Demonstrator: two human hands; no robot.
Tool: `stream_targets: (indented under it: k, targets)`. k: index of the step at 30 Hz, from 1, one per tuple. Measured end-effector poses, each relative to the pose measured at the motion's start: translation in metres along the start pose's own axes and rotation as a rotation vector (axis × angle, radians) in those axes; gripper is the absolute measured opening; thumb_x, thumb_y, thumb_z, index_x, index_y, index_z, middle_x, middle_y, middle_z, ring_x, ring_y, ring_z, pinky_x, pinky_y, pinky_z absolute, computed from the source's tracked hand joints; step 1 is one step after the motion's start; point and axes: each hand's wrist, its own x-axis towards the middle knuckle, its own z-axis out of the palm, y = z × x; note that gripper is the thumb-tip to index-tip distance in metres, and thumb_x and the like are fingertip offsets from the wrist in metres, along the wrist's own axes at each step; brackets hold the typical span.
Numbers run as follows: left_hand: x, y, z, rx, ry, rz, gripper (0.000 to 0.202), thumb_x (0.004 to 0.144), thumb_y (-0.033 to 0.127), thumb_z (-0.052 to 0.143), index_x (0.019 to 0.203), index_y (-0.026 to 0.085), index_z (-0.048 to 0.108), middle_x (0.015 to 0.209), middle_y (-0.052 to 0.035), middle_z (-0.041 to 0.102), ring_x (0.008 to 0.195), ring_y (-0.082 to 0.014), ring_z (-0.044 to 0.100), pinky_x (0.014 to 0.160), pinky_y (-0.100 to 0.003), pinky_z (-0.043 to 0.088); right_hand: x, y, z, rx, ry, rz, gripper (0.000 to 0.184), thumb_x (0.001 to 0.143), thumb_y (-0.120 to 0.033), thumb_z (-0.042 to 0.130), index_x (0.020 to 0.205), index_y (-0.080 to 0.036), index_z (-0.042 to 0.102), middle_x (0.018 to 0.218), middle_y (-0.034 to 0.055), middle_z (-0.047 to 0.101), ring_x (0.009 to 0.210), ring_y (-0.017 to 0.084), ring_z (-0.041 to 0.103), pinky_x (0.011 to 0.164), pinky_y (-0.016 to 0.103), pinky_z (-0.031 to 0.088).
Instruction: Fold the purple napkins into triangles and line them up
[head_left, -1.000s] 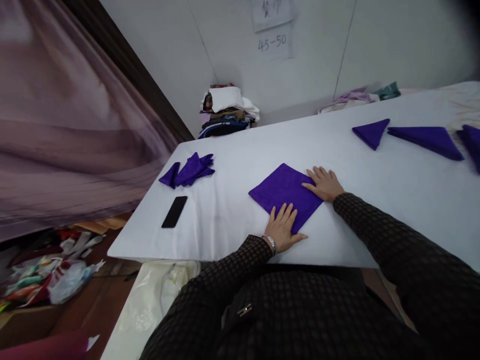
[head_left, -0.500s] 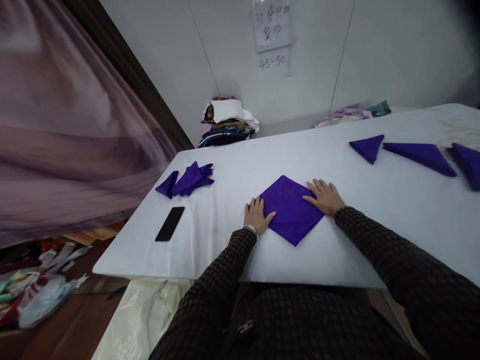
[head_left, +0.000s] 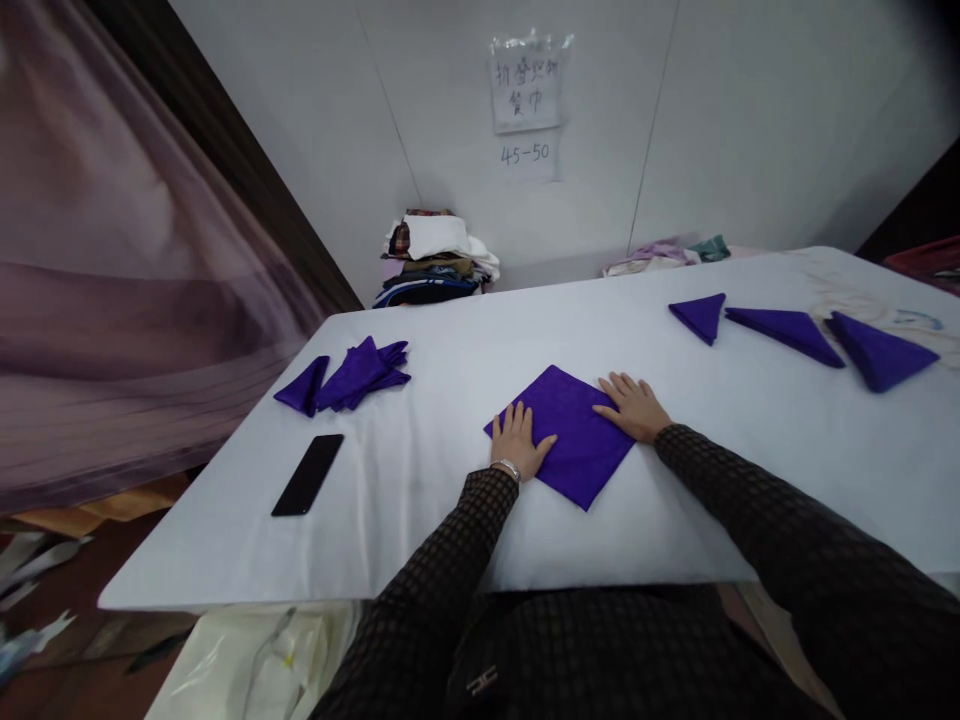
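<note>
A purple cloth napkin [head_left: 574,430], folded to a diamond with one corner pointing at me, lies flat on the white-covered table [head_left: 450,520]. My left hand [head_left: 519,442] rests on its left part, fingers spread and palm down. On the right edge lies my right hand [head_left: 634,406], likewise flat with fingers apart, partly on the napkin and partly on the tablecloth. Neither hand grips anything. Parts of the napkin's left and right corners are hidden under the hands.
Folded purple napkins [head_left: 784,332] lie at the right; more purple napkins [head_left: 360,372] lie at the left. Near them is a black phone [head_left: 308,475]. Behind the table's far edge stands a clothes pile [head_left: 435,262]. A handwritten sign [head_left: 526,95] hangs on the wall.
The camera view has shifted, showing more of the table's right end. My left hand has moved slightly inward over the napkin, uncovering its left corner tip. The right hand stays at the right edge.
</note>
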Motion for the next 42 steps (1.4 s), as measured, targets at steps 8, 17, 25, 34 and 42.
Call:
stream_targets:
  k: [8,17,25,34,42]
  targets:
    - [0.002,0.0,-0.004,0.024,-0.012,0.011,0.078,0.091,0.065,0.024,0.147,0.012,0.032,0.156,-0.0137,0.027,0.145,-0.0295,0.018,0.117,-0.052,0.015,0.008,-0.006,-0.032,0.103,-0.162,0.073,0.073,0.094,-0.062,0.023,0.148,-0.016,0.034,0.154,0.0157,0.03,0.142,0.032,0.024,0.112,0.055,0.022]
    - [0.005,0.0,-0.005,0.091,-0.03,0.018,0.072,0.093,0.056,0.026,0.148,0.01,0.031,0.157,-0.0143,0.024,0.145,-0.0302,0.018,0.117,-0.053,0.016,-0.025,-0.104,-0.06,0.177,0.042,-0.164,0.075,0.092,-0.067,0.028,0.15,-0.02,0.031,0.157,0.0145,0.023,0.144,0.033,0.016,0.113,0.06,0.012]
    - [0.005,0.0,-0.008,0.102,-0.045,0.015,0.069,0.093,0.052,0.031,0.148,0.011,0.031,0.157,-0.0136,0.023,0.145,-0.0298,0.018,0.116,-0.053,0.017,-0.045,-0.126,-0.023,0.216,0.002,-0.25,0.075,0.091,-0.066,0.034,0.149,-0.018,0.032,0.155,0.0176,0.027,0.144,0.033,0.018,0.112,0.06,0.012]
    - [0.005,0.001,-0.006,0.076,-0.019,0.004,0.072,0.093,0.058,0.028,0.147,0.01,0.034,0.156,-0.0142,0.027,0.145,-0.03,0.02,0.117,-0.053,0.017,-0.05,-0.093,-0.022,0.193,0.01,-0.182,0.075,0.092,-0.066,0.033,0.149,-0.019,0.032,0.156,0.0167,0.025,0.144,0.033,0.019,0.112,0.06,0.015]
    - [-0.011,0.017,-0.016,0.043,0.163,0.138,0.064,0.093,0.047,0.041,0.144,0.009,0.036,0.155,-0.0183,0.026,0.145,-0.0335,0.019,0.116,-0.058,0.016,-0.051,-0.084,-0.016,0.187,0.007,-0.161,0.075,0.092,-0.066,0.031,0.149,-0.017,0.033,0.155,0.018,0.026,0.143,0.034,0.02,0.111,0.06,0.016]
